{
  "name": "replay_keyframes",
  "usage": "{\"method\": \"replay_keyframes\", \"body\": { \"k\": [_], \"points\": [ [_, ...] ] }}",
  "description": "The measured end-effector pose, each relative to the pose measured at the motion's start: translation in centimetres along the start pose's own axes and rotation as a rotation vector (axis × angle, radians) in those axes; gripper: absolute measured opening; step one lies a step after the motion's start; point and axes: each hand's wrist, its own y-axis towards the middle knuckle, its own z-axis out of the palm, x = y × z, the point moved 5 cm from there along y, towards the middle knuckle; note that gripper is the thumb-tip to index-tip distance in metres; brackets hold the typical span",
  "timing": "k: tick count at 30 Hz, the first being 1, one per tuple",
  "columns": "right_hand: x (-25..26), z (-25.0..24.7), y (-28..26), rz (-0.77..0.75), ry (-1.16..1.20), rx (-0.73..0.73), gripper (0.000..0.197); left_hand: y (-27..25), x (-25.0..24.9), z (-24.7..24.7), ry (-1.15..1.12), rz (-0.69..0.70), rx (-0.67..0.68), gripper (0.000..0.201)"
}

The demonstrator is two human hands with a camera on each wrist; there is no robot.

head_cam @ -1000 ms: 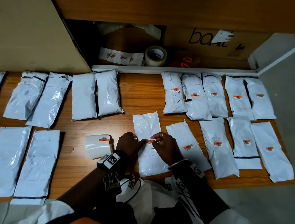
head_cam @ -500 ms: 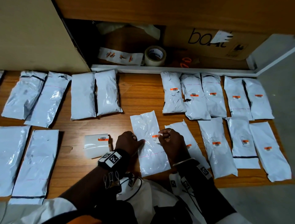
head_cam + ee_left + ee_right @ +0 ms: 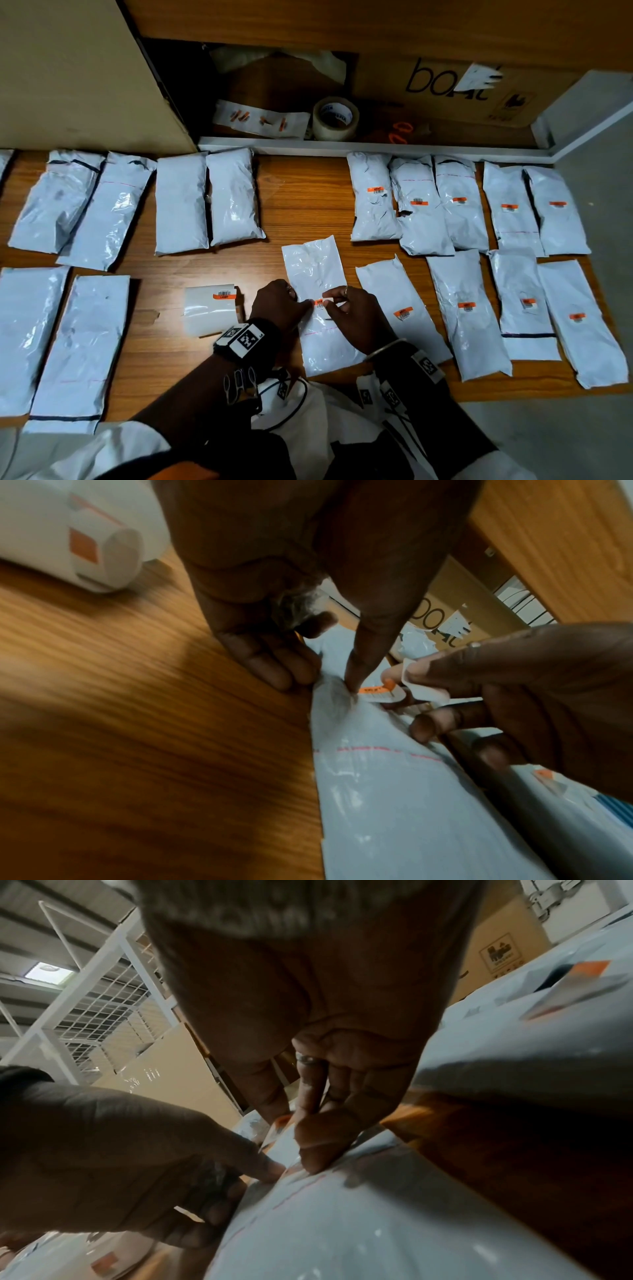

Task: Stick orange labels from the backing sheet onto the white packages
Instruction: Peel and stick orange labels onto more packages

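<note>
A flat white package (image 3: 312, 263) lies on the wooden table in front of me. My right hand (image 3: 337, 301) pinches one end of a small orange label (image 3: 319, 302) just above the package, with a scrap of white backing (image 3: 423, 689) in the same pinch. The straight index finger of my left hand (image 3: 295, 303) presses the label's (image 3: 376, 692) other end onto the package (image 3: 394, 791). The remaining left fingers are curled against the table. The curled backing sheet (image 3: 209, 311) lies left of my left hand and carries an orange label (image 3: 224, 295).
Several labelled white packages (image 3: 462, 308) fill the right side of the table. Several unlabelled ones (image 3: 181, 205) lie to the left and at the back. On the shelf behind are a tape roll (image 3: 335, 118), orange scissors (image 3: 400, 132), a label sheet (image 3: 260, 118) and a cardboard box (image 3: 445, 85).
Half a second ago my right hand held the label clear of my left fingertip. It has come back down and left, and my left index finger now presses the label's end.
</note>
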Motion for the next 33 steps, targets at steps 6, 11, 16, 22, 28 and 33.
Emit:
{"method": "replay_keyframes", "body": {
  "k": [6, 11, 16, 22, 28, 33],
  "points": [
    [-0.4, -0.8, 0.0, -0.004, -0.042, -0.089, 0.016, 0.2, 0.2, 0.3, -0.015, -0.006, 0.005, 0.040],
    [0.4, -1.8, -0.4, -0.091, -0.135, -0.262, 0.012, 0.4, 0.4, 0.4, -0.018, -0.004, 0.005, 0.042],
    [-0.2, -1.9, 0.3, 0.147, 0.171, -0.127, 0.014, 0.6, 0.5, 0.5, -0.031, -0.009, 0.003, 0.043],
    [-0.7, -0.2, 0.1, 0.297, 0.429, 0.003, 0.013, 0.7, 0.9, 0.5, -0.056, -0.004, 0.006, 0.045],
    [-1.6, -2.0, 0.0, 0.169, 0.235, -0.182, 0.010, 0.6, 0.8, 0.3, -0.058, -0.007, 0.011, 0.041],
    [-0.6, 0.8, -0.7, 0.219, 0.510, 0.115, 0.018, 0.6, 0.9, 0.4, -0.053, 0.007, -0.006, 0.038]
  ]
}}
